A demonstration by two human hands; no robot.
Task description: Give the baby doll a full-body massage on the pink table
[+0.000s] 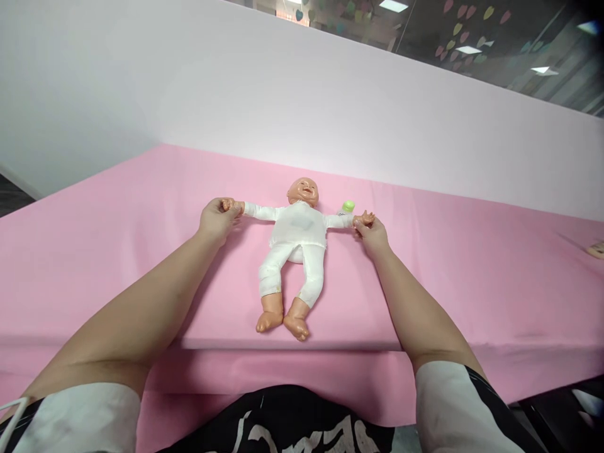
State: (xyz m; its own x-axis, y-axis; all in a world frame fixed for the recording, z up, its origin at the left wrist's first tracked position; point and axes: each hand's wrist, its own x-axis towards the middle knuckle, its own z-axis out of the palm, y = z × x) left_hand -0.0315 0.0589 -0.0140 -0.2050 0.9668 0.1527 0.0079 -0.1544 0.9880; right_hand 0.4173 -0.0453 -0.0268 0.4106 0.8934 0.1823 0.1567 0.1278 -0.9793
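Note:
A baby doll with a white cloth body and hard plastic head, hands and feet lies on its back, its feet toward me. Both of its arms are stretched out sideways. My left hand is closed around the doll's hand on the left side. On the other side, my right hand pinches the doll's other hand near the wrist, and the doll's small fingers show above mine. A small bottle with a green cap stands or lies just behind the doll's arm on the right, partly hidden by it.
The doll rests on a pink-covered table whose front edge runs close to my body. A white wall rises along the back, with a window above it. At the far right edge lies a partly visible tan object.

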